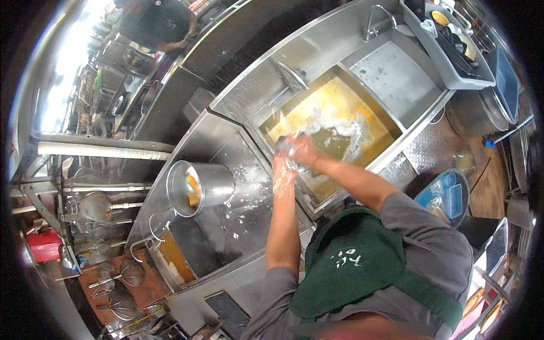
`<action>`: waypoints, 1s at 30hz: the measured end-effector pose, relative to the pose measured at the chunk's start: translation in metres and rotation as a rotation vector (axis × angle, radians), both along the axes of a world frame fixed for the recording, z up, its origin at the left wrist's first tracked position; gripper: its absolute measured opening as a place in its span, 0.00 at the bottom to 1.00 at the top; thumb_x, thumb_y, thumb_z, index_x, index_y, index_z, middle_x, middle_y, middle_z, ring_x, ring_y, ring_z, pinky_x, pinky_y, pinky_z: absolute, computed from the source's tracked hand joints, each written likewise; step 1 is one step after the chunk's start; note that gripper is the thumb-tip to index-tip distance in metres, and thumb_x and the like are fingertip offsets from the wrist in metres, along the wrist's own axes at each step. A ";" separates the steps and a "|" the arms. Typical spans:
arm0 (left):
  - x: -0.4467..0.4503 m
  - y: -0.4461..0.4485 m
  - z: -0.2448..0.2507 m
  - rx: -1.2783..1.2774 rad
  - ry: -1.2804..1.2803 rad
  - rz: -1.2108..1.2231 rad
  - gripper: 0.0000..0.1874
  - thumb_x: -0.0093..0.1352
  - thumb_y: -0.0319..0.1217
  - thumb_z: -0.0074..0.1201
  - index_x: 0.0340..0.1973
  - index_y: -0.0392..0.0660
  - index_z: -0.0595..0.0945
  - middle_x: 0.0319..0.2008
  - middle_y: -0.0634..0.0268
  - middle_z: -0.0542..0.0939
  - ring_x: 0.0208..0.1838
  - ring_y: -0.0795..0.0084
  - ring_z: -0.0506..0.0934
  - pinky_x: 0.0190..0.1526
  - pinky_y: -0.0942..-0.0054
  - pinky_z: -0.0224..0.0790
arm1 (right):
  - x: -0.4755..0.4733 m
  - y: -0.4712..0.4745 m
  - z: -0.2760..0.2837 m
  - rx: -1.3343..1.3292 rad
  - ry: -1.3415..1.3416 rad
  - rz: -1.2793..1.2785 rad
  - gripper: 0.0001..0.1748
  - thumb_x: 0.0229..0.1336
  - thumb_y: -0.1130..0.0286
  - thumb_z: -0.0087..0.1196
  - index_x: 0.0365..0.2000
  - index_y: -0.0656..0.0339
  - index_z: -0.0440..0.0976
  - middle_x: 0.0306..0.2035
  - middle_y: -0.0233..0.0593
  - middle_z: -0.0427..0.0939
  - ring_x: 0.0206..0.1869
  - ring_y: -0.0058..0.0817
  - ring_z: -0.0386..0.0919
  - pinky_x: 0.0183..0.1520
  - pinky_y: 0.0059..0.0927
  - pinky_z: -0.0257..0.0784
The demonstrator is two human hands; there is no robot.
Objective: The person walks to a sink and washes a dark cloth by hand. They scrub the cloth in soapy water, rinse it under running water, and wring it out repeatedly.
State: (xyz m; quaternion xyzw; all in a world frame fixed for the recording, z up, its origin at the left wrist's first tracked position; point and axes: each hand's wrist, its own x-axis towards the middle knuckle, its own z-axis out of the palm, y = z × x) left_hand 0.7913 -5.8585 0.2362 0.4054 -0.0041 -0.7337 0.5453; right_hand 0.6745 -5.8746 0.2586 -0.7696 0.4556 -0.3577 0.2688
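Observation:
Over the left rim of a stainless steel sink basin (393, 131) with cloudy yellowish water and foam, both hands are together. Suds cover the wrist of my left hand (285, 169), which is beside a small dark and grey item (281, 145). Motion blurs my right hand (301, 149), pressed against the item and my left hand. Blur and overlapping fingers hide what the item is and which hand grips it. Left of the hands, a steel stock pot (214, 187) lies tilted on the wet, foam-spotted drainboard (255, 187), with orange and yellow pieces inside.
Behind the basin is a faucet (291, 76); a second basin (395, 74) adjoins it. A grey bus tub (454, 63) holds dishes at the upper right. Strainers (121, 301) and a steel container of orange-brown liquid (172, 259) are lower left. Another person (155, 23) appears at the top left.

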 end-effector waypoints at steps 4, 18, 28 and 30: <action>-0.013 0.008 0.048 -0.090 -0.078 -0.082 0.29 0.76 0.46 0.53 0.63 0.38 0.72 0.49 0.59 0.83 0.52 0.61 0.82 0.55 0.56 0.77 | -0.036 -0.045 -0.016 -0.031 0.036 -0.146 0.21 0.63 0.49 0.56 0.32 0.59 0.79 0.30 0.51 0.81 0.35 0.53 0.81 0.41 0.49 0.76; 0.078 0.024 0.005 -0.198 -0.212 0.105 0.24 0.77 0.39 0.52 0.59 0.32 0.74 0.55 0.52 0.81 0.58 0.54 0.79 0.62 0.53 0.72 | -0.117 -0.046 0.012 0.205 0.210 0.379 0.28 0.52 0.44 0.68 0.43 0.55 0.80 0.42 0.46 0.82 0.48 0.47 0.80 0.52 0.45 0.73; 0.023 -0.001 -0.091 -0.311 0.353 -0.347 0.26 0.75 0.55 0.47 0.54 0.47 0.80 0.45 0.67 0.83 0.44 0.69 0.81 0.48 0.65 0.76 | 0.000 0.021 0.011 -0.034 0.034 0.058 0.19 0.57 0.51 0.61 0.37 0.56 0.81 0.36 0.47 0.82 0.39 0.48 0.82 0.48 0.46 0.78; 0.011 0.008 -0.076 -0.211 -0.019 -0.181 0.25 0.75 0.55 0.48 0.52 0.49 0.81 0.43 0.67 0.84 0.43 0.70 0.81 0.48 0.64 0.76 | -0.003 0.015 -0.002 0.044 0.238 0.121 0.18 0.59 0.50 0.60 0.37 0.54 0.80 0.35 0.48 0.83 0.38 0.47 0.83 0.46 0.45 0.79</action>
